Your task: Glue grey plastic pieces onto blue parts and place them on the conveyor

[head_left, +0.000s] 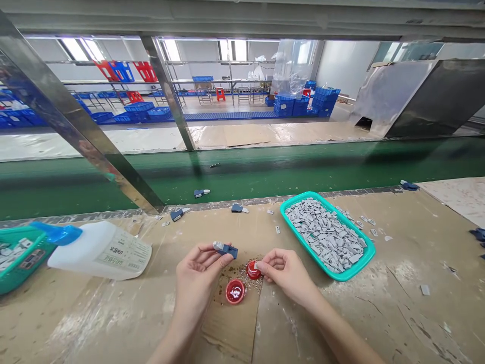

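My left hand (200, 275) is closed on a small dark-blue plastic part with a light grey end (227, 249), held above the bench. Between the thumb and fingers of my right hand (286, 275) is a small light grey piece (258, 265), right at a red cup (253, 270). A second red cup (235, 291) with shiny liquid in it stands nearer to me, between my hands. Both cups sit on a stained cardboard strip (231, 328). To the right, a teal basket (369, 253) is filled with many flat grey pieces (326, 232).
A white bottle with a blue spout (113, 250) lies on its side at left, by another teal basket (22, 275). Blue parts (238, 208) lie along the bench's back edge; one more (201, 193) rests on the green conveyor belt (242, 179). A metal post (87, 131) slants at left.
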The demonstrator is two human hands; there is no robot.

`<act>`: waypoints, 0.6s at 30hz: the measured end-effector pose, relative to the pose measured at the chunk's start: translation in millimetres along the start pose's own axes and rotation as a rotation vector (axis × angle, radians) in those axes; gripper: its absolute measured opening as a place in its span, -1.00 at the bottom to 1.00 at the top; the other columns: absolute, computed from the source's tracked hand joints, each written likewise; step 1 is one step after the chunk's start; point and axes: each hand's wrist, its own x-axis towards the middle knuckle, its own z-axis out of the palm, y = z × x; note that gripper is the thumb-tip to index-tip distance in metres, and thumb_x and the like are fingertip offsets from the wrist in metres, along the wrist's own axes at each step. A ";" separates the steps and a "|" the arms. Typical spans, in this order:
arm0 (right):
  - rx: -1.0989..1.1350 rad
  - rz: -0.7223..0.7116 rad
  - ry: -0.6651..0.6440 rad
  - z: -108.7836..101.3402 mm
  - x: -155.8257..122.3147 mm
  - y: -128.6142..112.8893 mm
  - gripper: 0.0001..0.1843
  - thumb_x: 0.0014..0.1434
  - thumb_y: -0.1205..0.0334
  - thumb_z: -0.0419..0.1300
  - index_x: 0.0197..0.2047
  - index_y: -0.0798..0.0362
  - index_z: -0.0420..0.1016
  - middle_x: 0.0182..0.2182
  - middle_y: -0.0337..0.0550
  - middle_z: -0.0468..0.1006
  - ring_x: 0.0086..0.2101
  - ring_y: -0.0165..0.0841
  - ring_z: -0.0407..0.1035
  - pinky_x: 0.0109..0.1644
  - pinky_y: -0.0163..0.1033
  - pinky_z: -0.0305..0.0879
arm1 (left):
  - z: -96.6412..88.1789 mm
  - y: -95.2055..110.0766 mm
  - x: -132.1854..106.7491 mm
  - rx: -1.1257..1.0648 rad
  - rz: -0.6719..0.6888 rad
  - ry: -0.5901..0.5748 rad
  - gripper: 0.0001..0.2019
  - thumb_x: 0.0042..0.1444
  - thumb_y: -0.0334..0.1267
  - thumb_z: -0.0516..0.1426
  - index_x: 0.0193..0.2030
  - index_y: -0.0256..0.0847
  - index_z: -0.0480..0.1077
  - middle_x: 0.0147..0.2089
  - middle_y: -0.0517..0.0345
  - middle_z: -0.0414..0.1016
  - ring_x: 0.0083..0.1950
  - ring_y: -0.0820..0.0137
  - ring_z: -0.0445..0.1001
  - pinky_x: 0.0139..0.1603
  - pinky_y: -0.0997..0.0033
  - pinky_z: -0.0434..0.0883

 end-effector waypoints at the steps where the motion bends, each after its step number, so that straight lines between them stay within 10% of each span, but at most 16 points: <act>1: -0.006 -0.001 0.002 -0.1 0.4 0.4 -0.66 -0.04 0.03 0.33 -0.45 0.17 0.44 -0.59 -0.13 0.50 -0.60 -0.43 0.29 -0.52 -0.34 0.21 | 0.4 0.1 -0.3 -0.002 -0.002 -0.003 -0.71 -0.21 -0.35 0.35 -0.33 -0.26 0.37 -0.24 0.00 0.61 -0.19 0.25 0.57 -0.12 0.34 0.51; 18: 0.216 -0.039 -0.122 2.2 -20.5 -30.6 -0.67 0.03 0.03 0.31 -0.40 0.15 0.40 -0.56 -0.25 0.44 -0.56 -0.52 0.25 -0.51 -0.44 0.18 | 15.2 -3.9 -23.6 -0.003 -0.094 -0.160 -0.76 -0.24 -0.43 0.35 -0.42 -0.25 0.39 -0.29 0.06 0.61 -0.24 0.27 0.58 -0.19 0.34 0.54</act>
